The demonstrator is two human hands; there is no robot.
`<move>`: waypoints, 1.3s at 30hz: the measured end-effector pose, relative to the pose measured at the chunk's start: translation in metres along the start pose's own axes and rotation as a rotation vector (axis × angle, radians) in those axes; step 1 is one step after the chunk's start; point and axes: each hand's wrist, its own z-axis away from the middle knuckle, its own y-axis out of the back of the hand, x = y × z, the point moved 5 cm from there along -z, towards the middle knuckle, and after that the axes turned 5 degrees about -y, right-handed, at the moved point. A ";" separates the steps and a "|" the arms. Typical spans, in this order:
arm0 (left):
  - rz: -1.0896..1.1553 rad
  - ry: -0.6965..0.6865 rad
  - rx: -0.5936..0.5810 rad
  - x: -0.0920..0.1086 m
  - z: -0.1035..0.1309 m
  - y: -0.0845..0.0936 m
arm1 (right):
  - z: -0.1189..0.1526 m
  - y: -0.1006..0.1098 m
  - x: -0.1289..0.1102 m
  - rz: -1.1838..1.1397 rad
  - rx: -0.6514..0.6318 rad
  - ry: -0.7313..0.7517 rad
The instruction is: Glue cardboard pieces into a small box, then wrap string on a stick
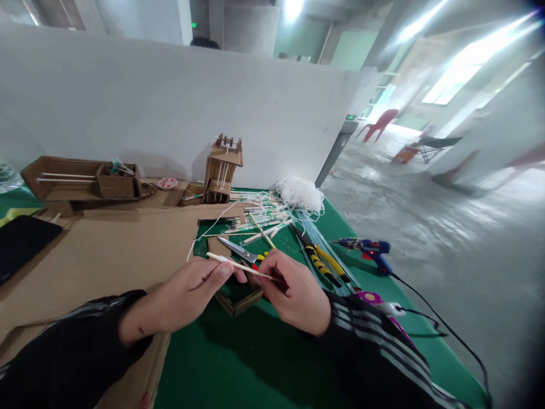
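My left hand (187,289) is closed on a thin wooden stick (244,267), thumb on top, close to a band of white string (223,259) wound near its left end. My right hand (293,292) pinches the same stick toward its other end. A second stick (261,231) runs up and away from the right-hand knuckles; I cannot tell whether that hand holds it. Just beyond the fingers lie scissors (238,250), their handles partly hidden. Below the stick sits a small cardboard frame (238,304) on the green tabletop.
Pliers (319,261), a blue glue gun (370,250) and a power strip (378,301) lie on the right. Behind are wooden sticks (272,218), tangled white string (300,196), a cardboard tower (223,170) and a cardboard box (76,179). Flat cardboard (128,244) and a black phone-like slab (25,244) lie left.
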 end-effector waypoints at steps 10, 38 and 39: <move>0.008 0.007 0.001 0.000 0.001 0.000 | 0.000 0.001 0.000 0.011 0.015 0.043; -0.003 0.006 -0.004 0.001 0.000 0.001 | 0.001 0.002 0.002 0.044 -0.025 0.012; -0.006 0.008 -0.006 0.000 0.000 0.001 | 0.001 0.002 0.002 0.049 -0.023 0.017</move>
